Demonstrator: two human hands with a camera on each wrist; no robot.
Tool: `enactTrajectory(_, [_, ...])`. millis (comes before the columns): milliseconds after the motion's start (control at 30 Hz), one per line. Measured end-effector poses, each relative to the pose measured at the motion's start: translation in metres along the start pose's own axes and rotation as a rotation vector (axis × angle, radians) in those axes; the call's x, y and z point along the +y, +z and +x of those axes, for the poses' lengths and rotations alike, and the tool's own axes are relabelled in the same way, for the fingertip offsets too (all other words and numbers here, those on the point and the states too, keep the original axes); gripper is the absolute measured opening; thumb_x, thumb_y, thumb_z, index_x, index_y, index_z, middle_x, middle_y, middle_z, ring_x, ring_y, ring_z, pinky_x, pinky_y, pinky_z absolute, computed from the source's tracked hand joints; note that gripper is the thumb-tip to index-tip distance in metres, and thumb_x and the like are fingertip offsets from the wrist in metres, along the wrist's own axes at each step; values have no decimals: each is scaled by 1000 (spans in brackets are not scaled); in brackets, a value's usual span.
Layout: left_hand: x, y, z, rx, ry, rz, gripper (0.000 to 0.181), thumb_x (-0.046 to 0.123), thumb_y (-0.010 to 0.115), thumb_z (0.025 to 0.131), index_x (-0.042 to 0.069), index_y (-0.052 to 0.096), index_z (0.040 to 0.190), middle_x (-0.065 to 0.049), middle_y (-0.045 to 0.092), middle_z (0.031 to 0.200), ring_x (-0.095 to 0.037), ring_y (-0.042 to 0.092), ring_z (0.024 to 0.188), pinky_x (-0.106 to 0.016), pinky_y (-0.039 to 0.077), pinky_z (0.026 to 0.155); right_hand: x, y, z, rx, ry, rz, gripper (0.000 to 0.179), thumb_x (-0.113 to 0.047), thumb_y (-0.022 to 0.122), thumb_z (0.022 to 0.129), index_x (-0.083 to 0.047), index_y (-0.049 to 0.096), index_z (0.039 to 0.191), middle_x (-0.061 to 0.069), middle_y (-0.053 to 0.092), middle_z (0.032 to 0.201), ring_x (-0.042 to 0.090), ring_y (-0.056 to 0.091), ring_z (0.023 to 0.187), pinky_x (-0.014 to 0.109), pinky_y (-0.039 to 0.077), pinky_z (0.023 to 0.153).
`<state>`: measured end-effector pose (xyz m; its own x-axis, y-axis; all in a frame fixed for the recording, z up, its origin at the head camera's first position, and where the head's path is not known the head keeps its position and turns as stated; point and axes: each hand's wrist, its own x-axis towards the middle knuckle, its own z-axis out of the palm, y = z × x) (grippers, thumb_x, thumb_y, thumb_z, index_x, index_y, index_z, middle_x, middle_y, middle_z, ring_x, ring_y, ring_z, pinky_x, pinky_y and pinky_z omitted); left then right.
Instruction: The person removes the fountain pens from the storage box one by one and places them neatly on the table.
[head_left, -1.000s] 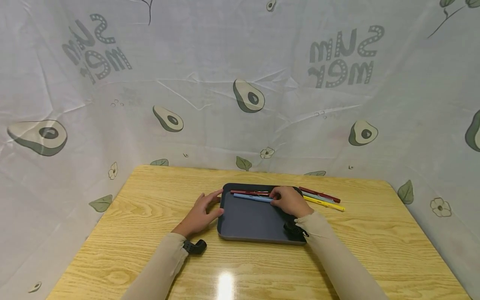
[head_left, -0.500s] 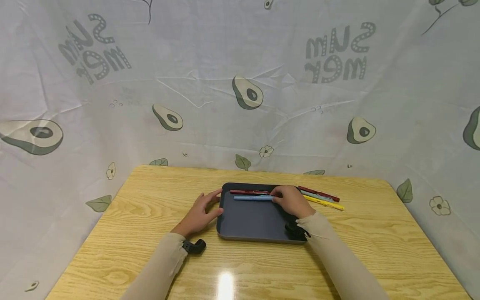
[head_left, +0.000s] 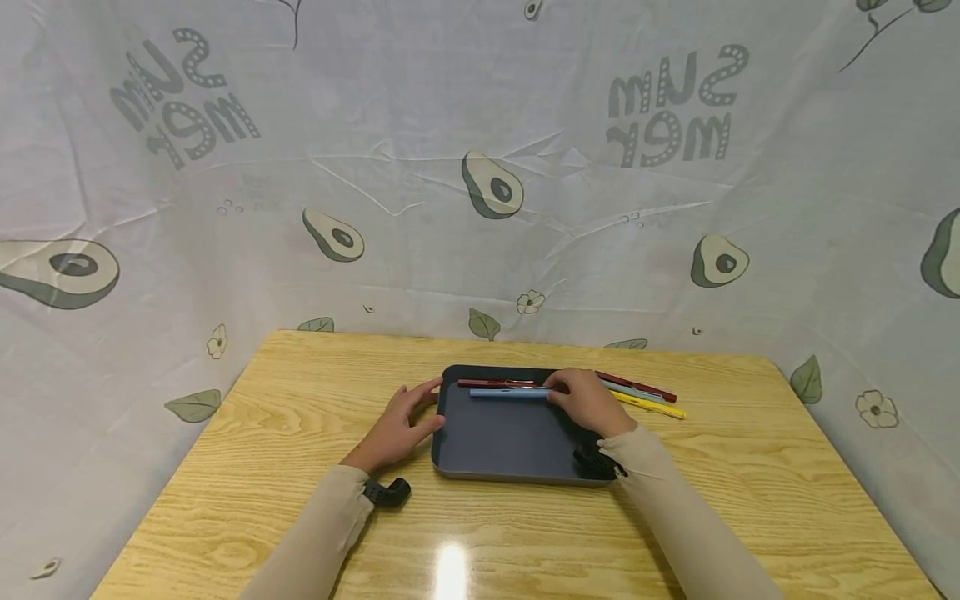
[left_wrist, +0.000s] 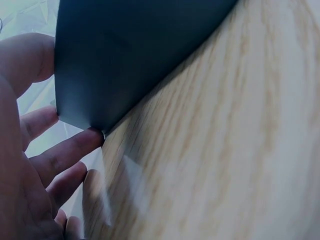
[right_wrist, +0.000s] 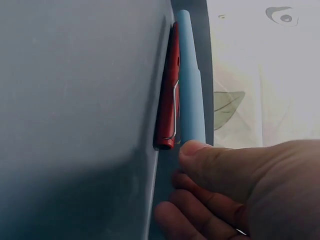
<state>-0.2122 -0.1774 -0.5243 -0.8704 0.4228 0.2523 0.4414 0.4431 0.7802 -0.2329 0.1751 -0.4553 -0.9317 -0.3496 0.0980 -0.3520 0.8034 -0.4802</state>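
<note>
My right hand (head_left: 587, 402) pinches the end of a light blue pen (head_left: 506, 393) between thumb and fingers, over the far side of a dark grey tray (head_left: 517, 481). Close beside it, along the tray's far wall, lies a dark red pen (head_left: 480, 383) with a metal clip; its right end is hidden by the hand in the head view. In the right wrist view the blue pen (right_wrist: 191, 85) runs nearly parallel to the red pen (right_wrist: 169, 105). With fingers spread, my left hand (head_left: 400, 429) touches the tray's left side, thumb and fingertips at its outer wall (left_wrist: 115, 55).
Right of the tray, several more pens lie on the wooden table (head_left: 720, 500): a dark red pen (head_left: 637, 386), a grey-blue pen (head_left: 630, 392) and a yellow pen (head_left: 648, 405). A white cloth (head_left: 420, 275) printed with avocados hangs behind the table.
The blue pen has turned from a slight slant to nearly level beside the red pen, and the right hand has shifted slightly with it. The left hand stays at the tray's side.
</note>
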Motion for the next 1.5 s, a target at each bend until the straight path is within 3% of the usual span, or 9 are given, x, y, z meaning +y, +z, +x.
enactTrajectory(500, [0,0,0,-7,-41,18,69,37,66,103,19,36,162,-12,58,147,-28,54,138,-50,0,127,11,-14,-16,96,13,28,15,-9,69,100,-6,76,112,11,73,108,23,67,88,43,56,77])
enactTrajectory(1233, [-1,2,2,-10,-19,23,68,37,66,103,20,37,162,-12,59,147,-28,54,138,-52,1,127,21,-25,-45,225,39,78,19,-8,69,99,-4,76,117,13,73,112,29,68,98,50,57,85])
enactTrajectory(1500, [-2,1,1,-10,-29,25,69,36,66,103,18,36,162,-12,58,147,-29,54,138,-52,1,127,24,-26,-46,226,22,68,19,-8,70,99,-5,76,116,14,72,113,28,68,96,48,57,82])
